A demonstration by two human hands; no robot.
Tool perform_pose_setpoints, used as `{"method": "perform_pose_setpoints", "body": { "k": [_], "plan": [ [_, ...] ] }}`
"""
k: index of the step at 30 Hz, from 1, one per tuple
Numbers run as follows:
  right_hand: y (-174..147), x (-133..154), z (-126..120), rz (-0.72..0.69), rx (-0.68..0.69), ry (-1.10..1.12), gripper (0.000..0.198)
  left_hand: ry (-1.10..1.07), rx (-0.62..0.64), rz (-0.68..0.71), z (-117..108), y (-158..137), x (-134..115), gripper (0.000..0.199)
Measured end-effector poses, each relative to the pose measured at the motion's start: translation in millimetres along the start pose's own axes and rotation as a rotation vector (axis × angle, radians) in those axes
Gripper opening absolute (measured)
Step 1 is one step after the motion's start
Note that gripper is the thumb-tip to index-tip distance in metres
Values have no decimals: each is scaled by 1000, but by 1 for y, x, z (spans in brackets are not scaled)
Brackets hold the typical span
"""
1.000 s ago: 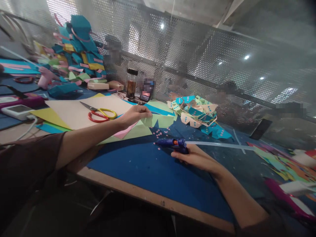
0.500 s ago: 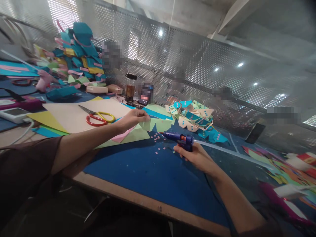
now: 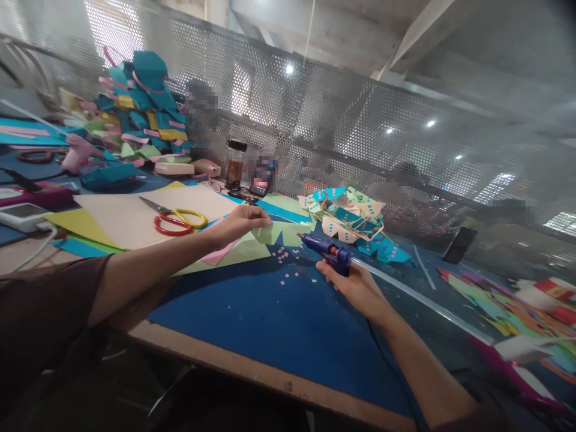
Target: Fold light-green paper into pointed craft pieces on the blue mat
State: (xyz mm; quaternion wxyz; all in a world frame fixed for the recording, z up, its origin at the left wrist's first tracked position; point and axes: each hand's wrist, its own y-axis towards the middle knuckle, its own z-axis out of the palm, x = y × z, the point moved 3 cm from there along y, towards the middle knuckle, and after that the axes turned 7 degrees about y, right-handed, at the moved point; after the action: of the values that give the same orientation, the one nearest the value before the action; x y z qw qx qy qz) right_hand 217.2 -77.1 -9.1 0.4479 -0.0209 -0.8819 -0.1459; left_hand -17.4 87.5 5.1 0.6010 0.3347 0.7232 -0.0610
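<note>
Your left hand (image 3: 246, 221) pinches the green strip (image 3: 288, 231), whose length runs rightward toward the glue gun (image 3: 332, 252) gripped in your right hand (image 3: 357, 288).

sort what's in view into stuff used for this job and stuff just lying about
Likely part of the job:
blue glue gun, in the right hand
green paper strip, in the left hand
pile of dotted paper pieces

Apparently just lying about:
scissors, untouched
lidded jar
pink glue gun
</note>
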Motion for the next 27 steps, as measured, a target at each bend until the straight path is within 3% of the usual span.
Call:
{"method": "perform_pose_setpoints", "body": {
  "k": [27],
  "plan": [
    [-4,21,1,-189,-38,-194,32,51,22,-2,-4,7,9,17]
  ]
}}
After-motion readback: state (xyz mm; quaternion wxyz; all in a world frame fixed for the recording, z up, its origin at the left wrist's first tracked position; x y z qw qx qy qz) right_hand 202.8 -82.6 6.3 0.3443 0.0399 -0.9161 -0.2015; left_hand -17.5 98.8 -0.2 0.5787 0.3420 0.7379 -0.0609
